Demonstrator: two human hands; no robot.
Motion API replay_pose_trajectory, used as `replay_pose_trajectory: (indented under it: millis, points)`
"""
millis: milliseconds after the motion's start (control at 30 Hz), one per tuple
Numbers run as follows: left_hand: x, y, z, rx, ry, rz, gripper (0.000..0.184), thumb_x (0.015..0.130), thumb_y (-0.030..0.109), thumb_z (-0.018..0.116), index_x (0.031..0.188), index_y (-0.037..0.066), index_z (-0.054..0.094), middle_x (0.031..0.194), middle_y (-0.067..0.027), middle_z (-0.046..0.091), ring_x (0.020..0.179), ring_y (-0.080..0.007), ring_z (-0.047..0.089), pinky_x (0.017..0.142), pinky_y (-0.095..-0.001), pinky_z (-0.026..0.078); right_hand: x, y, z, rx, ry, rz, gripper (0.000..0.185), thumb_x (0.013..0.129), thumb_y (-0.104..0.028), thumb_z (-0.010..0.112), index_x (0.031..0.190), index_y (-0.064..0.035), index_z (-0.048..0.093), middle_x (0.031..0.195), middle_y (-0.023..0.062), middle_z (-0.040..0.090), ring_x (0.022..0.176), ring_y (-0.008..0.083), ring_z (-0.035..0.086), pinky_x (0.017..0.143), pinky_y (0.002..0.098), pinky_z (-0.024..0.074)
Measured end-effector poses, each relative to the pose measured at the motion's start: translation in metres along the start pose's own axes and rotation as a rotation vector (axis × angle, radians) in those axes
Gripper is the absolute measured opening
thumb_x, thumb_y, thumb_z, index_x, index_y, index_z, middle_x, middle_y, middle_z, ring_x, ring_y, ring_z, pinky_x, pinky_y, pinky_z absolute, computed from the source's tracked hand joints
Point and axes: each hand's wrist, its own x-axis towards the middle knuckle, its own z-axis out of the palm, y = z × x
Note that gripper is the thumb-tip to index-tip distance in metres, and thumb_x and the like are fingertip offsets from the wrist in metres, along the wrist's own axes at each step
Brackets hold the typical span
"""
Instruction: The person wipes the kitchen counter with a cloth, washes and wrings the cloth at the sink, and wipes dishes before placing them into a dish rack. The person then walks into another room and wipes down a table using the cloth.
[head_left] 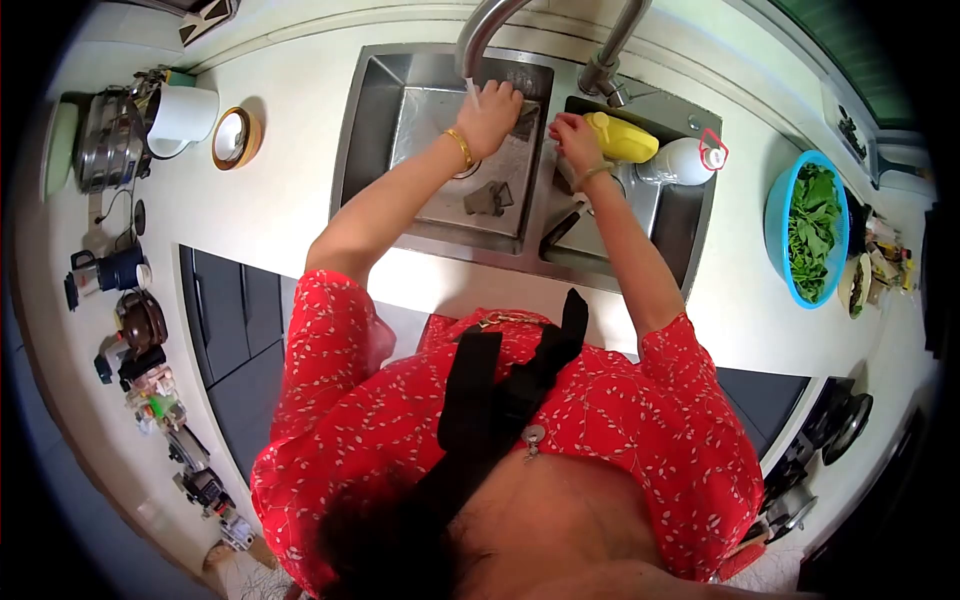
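Observation:
A two-basin steel sink [430,240] lies in front of me. My left hand [490,115] is over the left basin, under the faucet [478,38], where water runs down beside it; its fingers are bent and nothing can be made out in them. Below it, a dark crumpled cloth-like piece [488,198] lies on the basin floor. My right hand [576,142] is over the right basin with its fingers curled together, next to a yellow bottle [625,138]. A white jug with a red handle [685,161] lies to the right of that bottle.
A blue basin [775,215] of green leaves [815,220] stands on the right counter. On the left are a small brown bowl [255,140], a white pot [190,115] and a dark blue mug [122,268]. The counter's front edge runs just before my body.

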Motion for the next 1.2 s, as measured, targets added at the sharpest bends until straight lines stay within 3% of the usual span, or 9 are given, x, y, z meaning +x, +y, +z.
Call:
replay_pose_trajectory:
  millis: [367, 533, 633, 800, 900, 1033, 1100, 1167, 1200]
  points:
    - [-0.002, -0.012, -0.07, 0.006, -0.085, -0.115, 0.037, 0.071, 0.03, 0.061, 0.091, 0.004, 0.042, 0.08, -0.011, 0.054, 0.075, -0.0267, 0.057, 0.059, -0.034, 0.045, 0.013, -0.018, -0.085, -0.091, 0.183, -0.25, 0.021, 0.08, -0.017, 0.053, 0.095, -0.0031, 0.055, 0.086, 0.0042, 0.058, 0.074, 0.0122, 0.056, 0.056, 0.0228, 0.0466]
    - [-0.016, -0.021, -0.083, -0.143, -0.076, -0.203, 0.046, 0.071, 0.036, 0.061, 0.092, 0.0, 0.042, 0.078, -0.0157, 0.055, 0.07, -0.0311, 0.057, 0.058, -0.0351, 0.046, 0.007, -0.041, -0.102, -0.03, 0.274, -0.17, 0.024, 0.078, -0.017, 0.054, 0.097, -0.003, 0.055, 0.086, 0.0052, 0.058, 0.074, 0.0128, 0.057, 0.057, 0.0229, 0.0474]
    - [-0.023, -0.031, -0.075, -0.386, -0.058, -0.356, 0.047, 0.071, 0.035, 0.061, 0.095, -0.002, 0.044, 0.082, -0.0188, 0.055, 0.068, -0.032, 0.055, 0.059, -0.0348, 0.046, 0.008, -0.045, -0.11, 0.014, 0.283, -0.153, 0.023, 0.078, -0.017, 0.055, 0.098, -0.0038, 0.055, 0.085, 0.0049, 0.058, 0.073, 0.0125, 0.057, 0.058, 0.0227, 0.0475]
    - [-0.029, -0.047, -0.061, -1.683, 0.002, -0.84, 0.031, 0.071, 0.018, 0.065, 0.09, -0.002, 0.053, 0.083, -0.0059, 0.056, 0.072, -0.0123, 0.054, 0.06, -0.0235, 0.051, 0.015, -0.045, -0.116, 0.016, 0.31, -0.15, 0.025, 0.078, -0.018, 0.055, 0.097, -0.0015, 0.054, 0.083, 0.006, 0.057, 0.073, 0.0132, 0.056, 0.058, 0.024, 0.0486]
    - [-0.032, -0.049, -0.057, -2.091, -0.012, -0.955, 0.026, 0.074, 0.009, 0.06, 0.097, 0.002, 0.051, 0.094, -0.0061, 0.055, 0.08, -0.015, 0.055, 0.065, -0.0261, 0.048, 0.024, -0.04, -0.121, -0.059, 0.414, -0.143, 0.029, 0.078, -0.019, 0.056, 0.099, 0.0006, 0.053, 0.084, 0.0079, 0.057, 0.074, 0.0149, 0.056, 0.057, 0.0244, 0.0489]
    - [-0.043, -0.053, -0.046, -2.369, 0.002, -0.971, 0.021, 0.074, 0.008, 0.06, 0.093, 0.001, 0.052, 0.09, -0.0114, 0.057, 0.082, -0.018, 0.056, 0.062, -0.0251, 0.049, 0.029, -0.052, -0.115, 0.016, 0.375, -0.066, 0.037, 0.078, -0.022, 0.057, 0.102, 0.0042, 0.049, 0.091, 0.0109, 0.053, 0.08, 0.0176, 0.053, 0.063, 0.0289, 0.0496]
    - [-0.05, -0.05, -0.047, -2.399, -0.032, -1.063, 0.022, 0.074, 0.011, 0.062, 0.091, 0.001, 0.053, 0.089, -0.0138, 0.057, 0.073, -0.0216, 0.058, 0.036, -0.0131, 0.038, 0.034, -0.062, -0.11, -0.021, 0.295, -0.016, 0.03, 0.078, -0.022, 0.057, 0.091, 0.0038, 0.05, 0.085, 0.0089, 0.049, 0.079, 0.0165, 0.049, 0.065, 0.0288, 0.048]
    - [-0.057, -0.052, -0.036, -2.47, -0.071, -1.077, 0.024, 0.072, 0.011, 0.064, 0.09, 0.0, 0.053, 0.086, -0.0122, 0.057, 0.068, -0.022, 0.058, 0.028, -0.0097, 0.029, 0.031, -0.079, -0.093, 0.061, 0.321, -0.053, 0.025, 0.078, -0.021, 0.057, 0.083, 0.0022, 0.051, 0.08, 0.0074, 0.046, 0.077, 0.0157, 0.046, 0.066, 0.0273, 0.0469]
    - [-0.06, -0.052, -0.031, -2.475, -0.043, -1.113, 0.022, 0.071, 0.007, 0.064, 0.088, 0.0, 0.053, 0.084, -0.0113, 0.056, 0.07, -0.0219, 0.058, 0.035, -0.0116, 0.038, 0.037, -0.083, -0.089, 0.044, 0.277, -0.067, 0.023, 0.078, -0.021, 0.057, 0.075, 0.0005, 0.048, 0.078, 0.0066, 0.045, 0.076, 0.0147, 0.044, 0.069, 0.0274, 0.0458]
